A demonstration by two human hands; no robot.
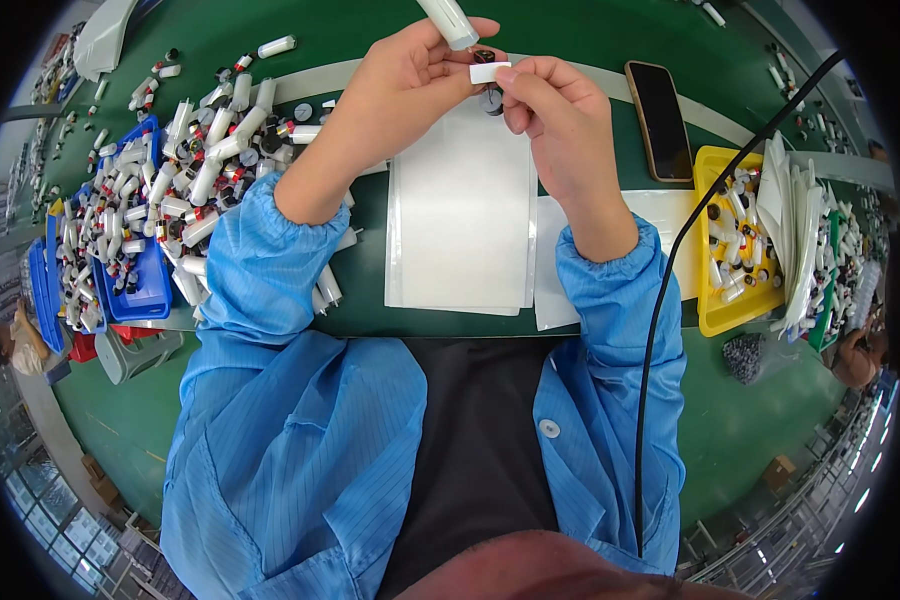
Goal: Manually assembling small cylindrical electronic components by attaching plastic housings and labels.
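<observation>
Both my hands are raised above the far side of the green table (360, 270). My left hand (402, 88) is closed around a white cylinder (448, 20) with a pale grey end, which tilts toward the upper edge. Between the hands shows a small black round part (484, 56); whether it joins the cylinder I cannot tell. My right hand (560, 105) pinches a small white strip (488, 72) between thumb and fingers, against the black part. Just under the strip hangs a dark grey disc (492, 101), partly hidden by my fingers. Below lies a stack of white sheets (460, 220).
Many white cylinders with black and red ends (205, 180) heap at left, around blue trays (148, 285). A phone (659, 122) lies at right, near a yellow tray (712, 300) of smaller cylinders. A black cable (660, 320) crosses my right sleeve. White bags (782, 230) stand beyond the tray.
</observation>
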